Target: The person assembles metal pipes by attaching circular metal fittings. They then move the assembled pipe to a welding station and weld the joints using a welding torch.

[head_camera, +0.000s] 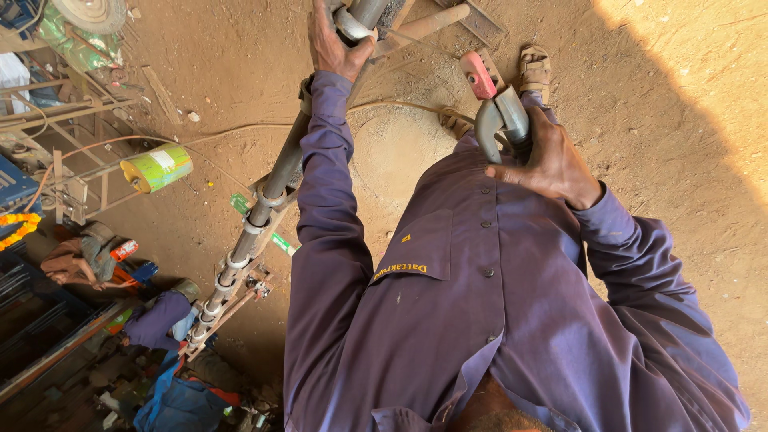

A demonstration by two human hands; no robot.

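Observation:
My left hand (336,44) reaches forward and grips the upper end of a long grey steel pipe (264,200). The pipe carries several welded rings and slants down to the lower left over the dirt floor. My right hand (548,160) is closed around a short, curved grey pipe piece (500,120), held in front of my purple shirt (480,304). A pink-red tool (478,74) lies just beyond that piece, beside my sandalled foot (534,68).
A green and yellow can (158,168) lies on its side at the left, near a metal frame (72,120). A thin cable (240,128) crosses the dirt. Another person in purple (156,320) crouches at the pipe's lower end among clutter. An orange garland (18,226) hangs at the left edge.

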